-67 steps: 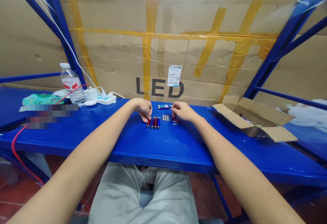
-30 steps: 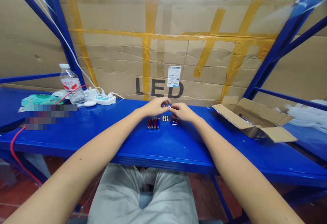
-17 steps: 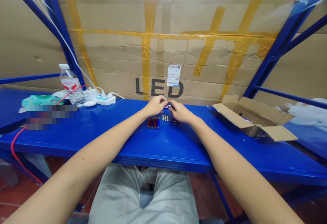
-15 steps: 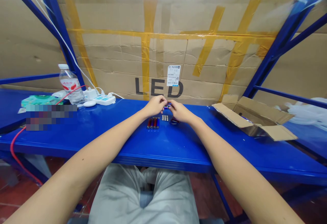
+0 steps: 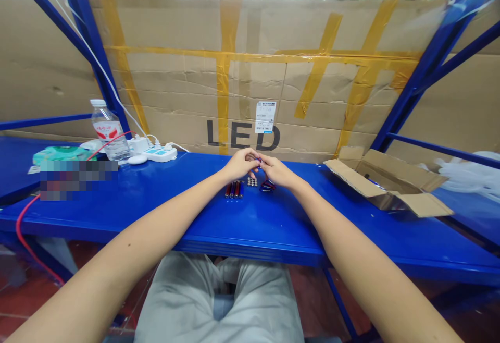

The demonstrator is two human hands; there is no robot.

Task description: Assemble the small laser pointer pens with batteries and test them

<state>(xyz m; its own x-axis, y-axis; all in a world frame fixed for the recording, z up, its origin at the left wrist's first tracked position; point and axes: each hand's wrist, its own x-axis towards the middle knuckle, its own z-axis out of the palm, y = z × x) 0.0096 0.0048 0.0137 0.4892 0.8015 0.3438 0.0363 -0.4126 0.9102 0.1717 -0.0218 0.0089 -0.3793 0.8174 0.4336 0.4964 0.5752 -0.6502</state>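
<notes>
My left hand (image 5: pixel 244 163) and my right hand (image 5: pixel 275 170) meet above the blue table, fingertips pinched together. Between them is a small dark, shiny piece (image 5: pixel 260 160), mostly covered by the fingers; its kind cannot be made out. Below my left hand, several short red and blue metallic tubes (image 5: pixel 234 190) lie side by side in a row. To their right sits a tight group of small silver round pieces (image 5: pixel 252 182) that look like button cells. A little pile of dark blue and red pieces (image 5: pixel 267 186) lies just under my right hand.
An open cardboard box (image 5: pixel 385 184) stands at the right, with something blue inside. At the left are a water bottle (image 5: pixel 109 132), a white power strip (image 5: pixel 160 151), a green packet (image 5: pixel 62 154) and a red cable (image 5: pixel 21 223). A big cardboard sheet (image 5: pixel 175 93) walls off the back.
My fingers have shifted around the small piece and closed over more of it, and my left hand has turned slightly. The pile by my right hand shows more. The tubes and silver pieces stay put.
</notes>
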